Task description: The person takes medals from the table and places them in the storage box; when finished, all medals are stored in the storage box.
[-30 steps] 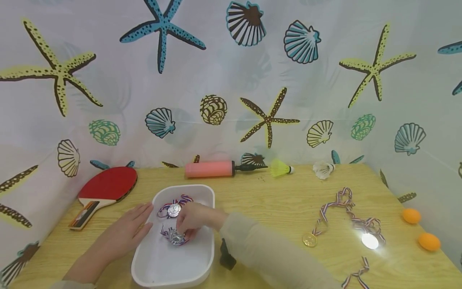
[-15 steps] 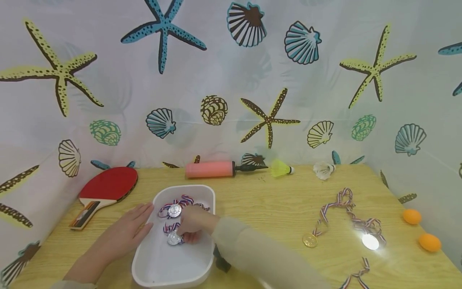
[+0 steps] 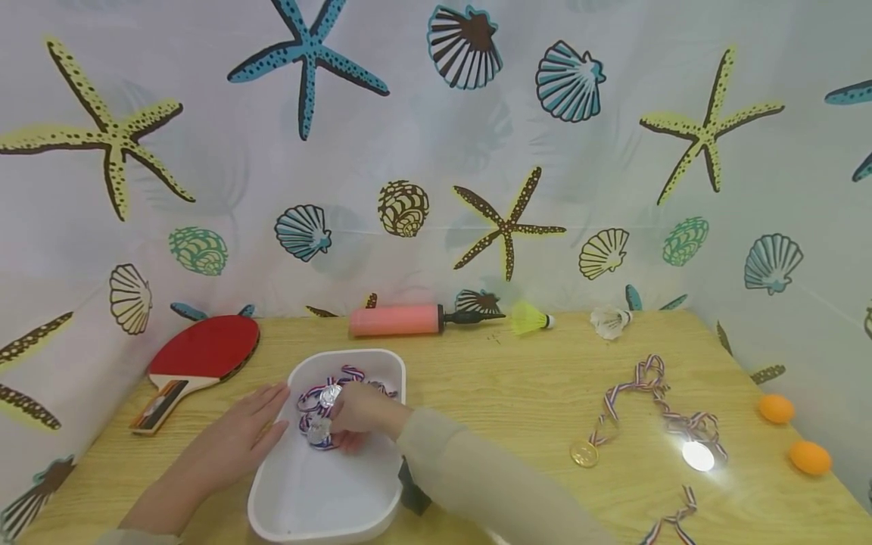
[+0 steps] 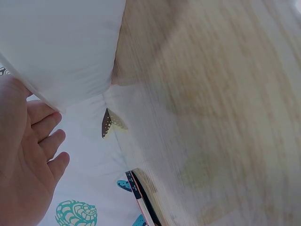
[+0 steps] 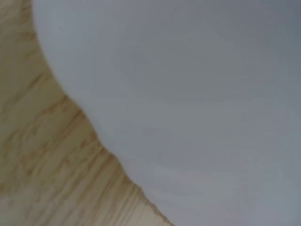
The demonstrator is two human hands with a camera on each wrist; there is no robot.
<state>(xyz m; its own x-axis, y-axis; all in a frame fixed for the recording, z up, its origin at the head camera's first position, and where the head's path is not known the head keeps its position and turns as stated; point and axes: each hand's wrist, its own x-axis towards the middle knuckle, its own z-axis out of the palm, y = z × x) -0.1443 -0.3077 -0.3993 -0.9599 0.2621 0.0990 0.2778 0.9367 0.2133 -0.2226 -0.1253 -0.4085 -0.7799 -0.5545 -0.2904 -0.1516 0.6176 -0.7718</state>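
A white bin (image 3: pixel 327 492) on the table holds silver medals with striped ribbons. My right hand (image 3: pixel 361 416) reaches into it and pinches the nearer silver medal (image 3: pixel 319 431) at its right side; the fingertips are partly hidden. Just beyond lies another silver medal (image 3: pixel 330 395), partly covered by that hand. My left hand (image 3: pixel 238 431) rests against the bin's left rim with its fingers extended; in the left wrist view its fingertips meet the bin's edge (image 4: pixel 51 106). The right wrist view shows only the bin's outer wall (image 5: pixel 188 117) and wood, with no hand.
A red table tennis paddle (image 3: pixel 207 348) lies behind the left hand. Along the back are a pink hand pump (image 3: pixel 395 319) and two shuttlecocks (image 3: pixel 530 319). To the right lie a gold medal (image 3: pixel 584 453), a glaring medal (image 3: pixel 698 456), ribbons and orange balls (image 3: pixel 777 408).
The nearer silver medal and its ribbon have moved away from me, up toward the other medal, with my right hand. My left hand has stayed at the rim.
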